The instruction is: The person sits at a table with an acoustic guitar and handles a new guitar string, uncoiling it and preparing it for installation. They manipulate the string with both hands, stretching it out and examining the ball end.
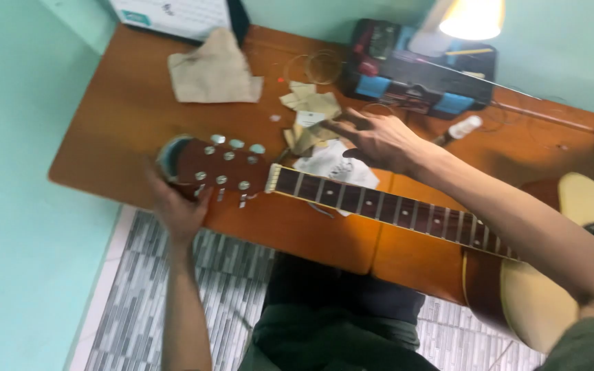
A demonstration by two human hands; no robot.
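An acoustic guitar lies across the wooden table [125, 117], its neck [379, 205] running left to a brown headstock [218, 165] with silver tuning pegs. My left hand [177, 206] cups the headstock from below at its near edge. My right hand [376, 141] hovers over the table beyond the neck, fingers spread above a pile of paper packets [314, 110] and a white sheet [331, 165]; it holds nothing I can make out. The picture is blurred.
A beige cloth [211, 72] lies at the back left. A black and blue tool case [414, 72] stands at the back under a lit lamp [472, 17]. Coiled strings [321, 65], a small white bottle [463, 127] and the pale guitar body [579, 227] are to the right.
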